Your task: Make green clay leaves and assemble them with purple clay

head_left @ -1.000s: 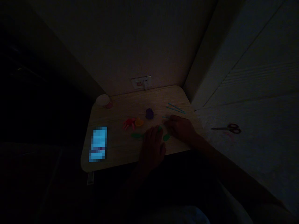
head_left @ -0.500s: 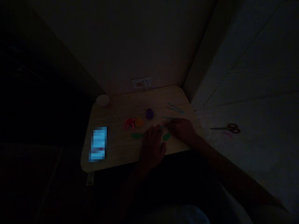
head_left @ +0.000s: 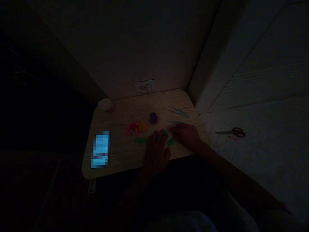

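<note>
In dim light, my left hand (head_left: 157, 149) lies palm down on the small wooden table (head_left: 125, 158), fingers stretched out. A flat green piece (head_left: 140, 140) that looks like modelling clay pokes out from its left side. My right hand (head_left: 187, 135) is closed in a pinch at a thin blue-green stick (head_left: 166, 131), whose other end reaches the left fingertips. Between the hands rests a second green clay piece (head_left: 171, 141). Just beyond them are a purple lump (head_left: 153, 118), an orange round piece (head_left: 142, 126) and a red-pink figure with leg-like strips (head_left: 132, 128).
Further thin blue sticks (head_left: 180, 111) lie at the table's back right. A lit phone (head_left: 100, 149) is at the left, a pale round container (head_left: 105, 104) behind it. Scissors (head_left: 235, 132) lie on the surface to the right. A wall socket (head_left: 145, 86) is above the back edge.
The view has shifted very slightly. Both hands and the pieces on the table keep practically the same places.
</note>
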{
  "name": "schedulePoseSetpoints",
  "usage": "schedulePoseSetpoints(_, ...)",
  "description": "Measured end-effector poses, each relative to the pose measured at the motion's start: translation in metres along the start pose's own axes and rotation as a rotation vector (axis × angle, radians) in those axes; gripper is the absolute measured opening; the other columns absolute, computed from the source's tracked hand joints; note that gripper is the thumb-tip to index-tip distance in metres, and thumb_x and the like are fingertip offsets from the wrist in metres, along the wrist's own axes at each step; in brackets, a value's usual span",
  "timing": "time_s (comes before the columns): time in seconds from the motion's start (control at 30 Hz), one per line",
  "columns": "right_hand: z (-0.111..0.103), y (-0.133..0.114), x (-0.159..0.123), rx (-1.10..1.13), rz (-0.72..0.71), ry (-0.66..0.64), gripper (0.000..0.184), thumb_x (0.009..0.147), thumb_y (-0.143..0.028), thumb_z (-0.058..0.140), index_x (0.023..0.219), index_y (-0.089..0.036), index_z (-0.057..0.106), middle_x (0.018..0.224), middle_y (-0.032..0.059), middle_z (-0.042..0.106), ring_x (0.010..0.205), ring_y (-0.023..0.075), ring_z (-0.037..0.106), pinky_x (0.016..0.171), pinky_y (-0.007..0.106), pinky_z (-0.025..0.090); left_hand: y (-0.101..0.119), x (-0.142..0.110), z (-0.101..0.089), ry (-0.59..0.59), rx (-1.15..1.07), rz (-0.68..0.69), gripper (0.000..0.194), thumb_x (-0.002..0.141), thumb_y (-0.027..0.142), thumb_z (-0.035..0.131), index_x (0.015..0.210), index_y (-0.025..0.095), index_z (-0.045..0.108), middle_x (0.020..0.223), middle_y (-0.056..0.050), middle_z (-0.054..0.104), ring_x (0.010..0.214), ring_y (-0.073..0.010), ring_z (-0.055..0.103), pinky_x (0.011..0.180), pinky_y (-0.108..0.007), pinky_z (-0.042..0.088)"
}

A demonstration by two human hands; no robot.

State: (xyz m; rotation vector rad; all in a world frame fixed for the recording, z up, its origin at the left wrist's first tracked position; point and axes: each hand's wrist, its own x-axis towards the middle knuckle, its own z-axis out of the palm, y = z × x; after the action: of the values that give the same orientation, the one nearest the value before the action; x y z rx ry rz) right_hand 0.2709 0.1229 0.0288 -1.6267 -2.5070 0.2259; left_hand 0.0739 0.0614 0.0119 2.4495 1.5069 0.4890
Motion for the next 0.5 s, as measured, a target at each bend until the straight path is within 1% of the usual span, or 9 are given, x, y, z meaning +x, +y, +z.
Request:
schedulePoseSetpoints(0.1, 0.004, 0.001, -0.002, 0.049, 0.005, 0.023, 0.029, 0.099, -0.028, 0.055, 0.113, -0.025, 0.08, 0.098, 0.0095, 0.079, 0.084, 0.0257, 0.073, 0.065, 0.032, 0.044, 0.0, 0.0, 0.0, -0.008, -0.004, 0.0, 0.051, 0.095, 0.025, 0.058, 0.145, 0.017, 0.051, 0.167, -0.011, 0.039, 0.154, -0.035, 0.03, 0.126, -0.056, 0.029)
schedulePoseSetpoints(0.2, 0.009, 0.004, -0.004, 0.181, 0.024, 0.066, 0.03, 0.101, -0.029, 0.052, 0.109, -0.023, 0.08, 0.103, 0.0092, 0.081, 0.089, 0.0263, 0.075, 0.071, 0.033, 0.05, 0.0, -0.001, 0.0, -0.007, -0.001, 0.004, 0.05, 0.096, 0.026, 0.057, 0.145, 0.017, 0.051, 0.167, -0.012, 0.038, 0.154, -0.0357, 0.031, 0.126, -0.057, 0.029)
schedulePoseSetpoints(0.27, 0.012, 0.007, -0.004, 0.328, 0.044, 0.095, 0.031, 0.101, -0.03, 0.051, 0.113, -0.023, 0.079, 0.111, 0.0085, 0.081, 0.094, 0.0261, 0.076, 0.078, 0.035, 0.054, 0.0, -0.001, -0.001, -0.003, 0.003, 0.007, 0.049, 0.096, 0.026, 0.057, 0.144, 0.017, 0.051, 0.167, -0.012, 0.039, 0.154, -0.0358, 0.031, 0.126, -0.057, 0.029)
schedulePoseSetpoints(0.37, 0.017, 0.013, -0.005, 0.513, 0.057, 0.119, 0.035, 0.101, -0.033, 0.051, 0.126, -0.028, 0.075, 0.119, 0.005, 0.08, 0.1, 0.0252, 0.077, 0.085, 0.037, 0.058, 0.001, 0.0, -0.001, -0.011, 0.005, 0.005, 0.049, 0.096, 0.027, 0.056, 0.145, 0.017, 0.051, 0.167, -0.011, 0.038, 0.154, -0.0353, 0.03, 0.127, -0.056, 0.028)
schedulePoseSetpoints(0.43, 0.021, 0.017, -0.005, 0.57, 0.056, 0.136, 0.037, 0.101, -0.033, 0.05, 0.129, -0.032, 0.074, 0.124, 0.0026, 0.078, 0.106, 0.0256, 0.076, 0.09, 0.04, 0.059, 0.001, 0.0, -0.002, -0.018, 0.007, 0.003, 0.05, 0.096, 0.027, 0.057, 0.145, 0.017, 0.05, 0.167, -0.011, 0.038, 0.154, -0.0356, 0.03, 0.127, -0.056, 0.028)
schedulePoseSetpoints(0.5, 0.024, 0.019, -0.004, 0.591, 0.063, 0.156, 0.035, 0.101, -0.035, 0.052, 0.126, -0.033, 0.076, 0.123, 0.0019, 0.078, 0.109, 0.0267, 0.076, 0.093, 0.042, 0.059, 0.001, 0.0, -0.002, -0.021, 0.01, 0.001, 0.051, 0.097, 0.027, 0.057, 0.146, 0.017, 0.05, 0.166, -0.011, 0.039, 0.154, -0.036, 0.03, 0.127, -0.057, 0.028)
